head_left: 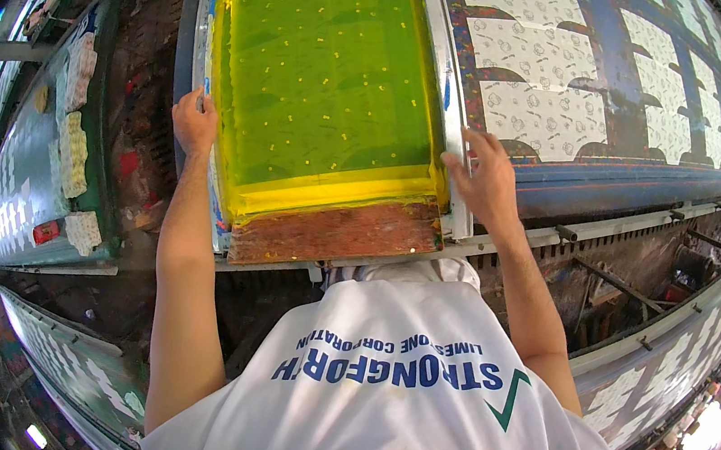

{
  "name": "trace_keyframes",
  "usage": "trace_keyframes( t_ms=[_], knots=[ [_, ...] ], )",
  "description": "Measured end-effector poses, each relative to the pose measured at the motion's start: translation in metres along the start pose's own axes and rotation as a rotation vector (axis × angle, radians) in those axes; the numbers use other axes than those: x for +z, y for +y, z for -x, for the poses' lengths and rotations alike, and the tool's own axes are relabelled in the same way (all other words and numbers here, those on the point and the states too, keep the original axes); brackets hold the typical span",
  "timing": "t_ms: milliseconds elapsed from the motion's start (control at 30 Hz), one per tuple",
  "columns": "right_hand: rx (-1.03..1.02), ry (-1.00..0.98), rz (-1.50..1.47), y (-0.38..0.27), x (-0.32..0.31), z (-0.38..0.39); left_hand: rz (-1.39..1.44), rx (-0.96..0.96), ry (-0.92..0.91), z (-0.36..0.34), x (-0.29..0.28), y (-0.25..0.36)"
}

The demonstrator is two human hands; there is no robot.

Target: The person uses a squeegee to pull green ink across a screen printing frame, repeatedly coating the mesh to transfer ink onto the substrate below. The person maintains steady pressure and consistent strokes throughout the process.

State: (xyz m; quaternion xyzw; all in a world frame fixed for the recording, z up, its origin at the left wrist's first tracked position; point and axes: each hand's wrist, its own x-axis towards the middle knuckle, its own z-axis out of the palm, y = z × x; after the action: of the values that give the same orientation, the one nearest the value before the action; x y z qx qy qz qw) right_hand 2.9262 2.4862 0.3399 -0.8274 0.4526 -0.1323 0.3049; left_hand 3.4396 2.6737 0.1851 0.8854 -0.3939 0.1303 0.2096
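Note:
In front of me lies a screen printing frame (442, 72) with pale metal sides. Its green mesh (324, 84) is bordered in bright yellow and dotted with small yellow marks. A stained reddish-brown wooden board (337, 233) spans its near end. My left hand (195, 123) has its fingers curled at the frame's left side rail. On the opposite rail, my right hand (487, 180) grips with thumb toward the mesh and fingers on the outer side; part of its hold is hidden.
To the right, a long blue table (602, 186) carries rows of white printed fabric pieces (543, 122). A metal rail (614, 233) runs along its near edge. At left, a green table (21, 171) holds fabric stacks (74, 153) and a red object (46, 232). Further tables with pale pieces stand behind me.

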Motion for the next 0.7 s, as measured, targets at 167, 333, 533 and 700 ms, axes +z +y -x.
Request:
trace_keyframes(
  t_ms=[167,333,533,700],
  knots=[
    [0.108,0.026,-0.011,0.024,0.020,-0.023,-0.034,-0.047,-0.033,0.000,-0.002,0.001],
    [0.052,0.103,0.098,0.031,0.045,-0.028,0.023,-0.003,0.001,0.001,-0.002,-0.003],
    [0.073,0.131,0.171,0.020,0.040,-0.034,0.023,-0.034,-0.012,0.002,-0.001,-0.004],
    [0.078,0.126,0.143,0.006,0.022,-0.034,0.071,0.010,0.006,0.004,0.003,-0.012]
  ],
)
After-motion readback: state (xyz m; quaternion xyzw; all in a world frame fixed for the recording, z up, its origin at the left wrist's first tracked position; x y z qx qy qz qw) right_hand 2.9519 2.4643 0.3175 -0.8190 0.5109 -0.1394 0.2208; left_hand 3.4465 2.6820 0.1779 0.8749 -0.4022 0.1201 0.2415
